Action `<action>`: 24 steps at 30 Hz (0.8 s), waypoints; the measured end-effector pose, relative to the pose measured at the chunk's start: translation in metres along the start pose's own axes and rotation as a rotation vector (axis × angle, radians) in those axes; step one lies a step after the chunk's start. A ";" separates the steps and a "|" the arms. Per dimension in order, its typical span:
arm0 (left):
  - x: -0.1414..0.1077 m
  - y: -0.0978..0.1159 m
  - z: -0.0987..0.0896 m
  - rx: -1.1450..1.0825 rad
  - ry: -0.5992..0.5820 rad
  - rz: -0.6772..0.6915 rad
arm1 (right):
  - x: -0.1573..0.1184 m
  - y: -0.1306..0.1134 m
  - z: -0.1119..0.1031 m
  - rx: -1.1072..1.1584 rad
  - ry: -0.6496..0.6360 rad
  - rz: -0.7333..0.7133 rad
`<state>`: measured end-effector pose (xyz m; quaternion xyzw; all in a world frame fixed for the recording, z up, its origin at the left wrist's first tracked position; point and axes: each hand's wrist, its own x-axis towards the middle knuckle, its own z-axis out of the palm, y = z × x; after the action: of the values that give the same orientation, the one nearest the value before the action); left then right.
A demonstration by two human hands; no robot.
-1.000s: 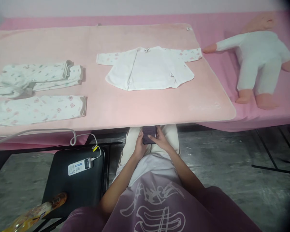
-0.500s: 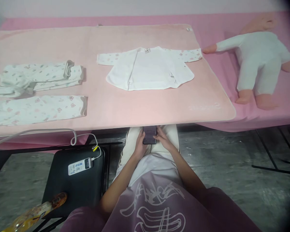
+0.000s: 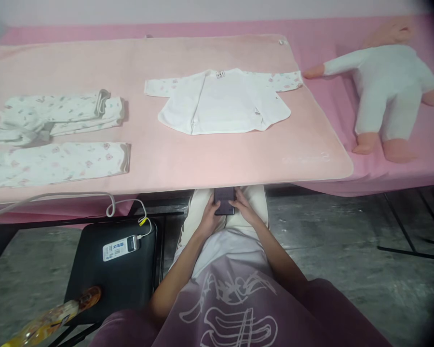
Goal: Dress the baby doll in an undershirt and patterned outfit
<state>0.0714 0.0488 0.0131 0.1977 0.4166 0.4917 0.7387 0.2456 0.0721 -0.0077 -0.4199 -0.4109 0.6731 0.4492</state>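
Over my lap, just under the table's front edge, a dark phone is held between both hands. My left hand is closed around its left side, thumb along the edge. My right hand grips the right side, its thumb reaching over the screen. The phone's top end is partly hidden by the table edge. On the table beyond lies a small white baby top, spread open with patterned sleeves stretched out. Neither hand touches it.
Folded patterned baby clothes lie on the pink mat at left. A doll in white lies at right. Beside me a black stool bears a white power bank with a cable; a bottle is nearby.
My left thumb has shifted slightly on the phone's edge, and my right thumb has moved a little. Both hands keep hold of the phone; the clothes and doll stay put.
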 end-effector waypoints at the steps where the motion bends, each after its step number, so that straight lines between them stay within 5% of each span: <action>1: 0.000 -0.001 -0.001 0.015 0.012 0.002 | 0.000 0.000 0.002 0.001 0.010 -0.008; 9: -0.001 0.002 0.003 -0.013 -0.050 0.031 | 0.000 0.001 0.009 -0.020 0.031 -0.002; 16: 0.002 -0.006 0.004 0.121 0.056 0.115 | 0.000 -0.005 0.006 0.005 0.027 -0.004; 24: 0.003 -0.001 0.005 -0.052 -0.001 0.059 | -0.002 -0.006 0.007 -0.013 -0.012 -0.007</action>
<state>0.0768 0.0512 0.0143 0.1909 0.3971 0.5238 0.7290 0.2408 0.0709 0.0003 -0.4173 -0.4197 0.6713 0.4463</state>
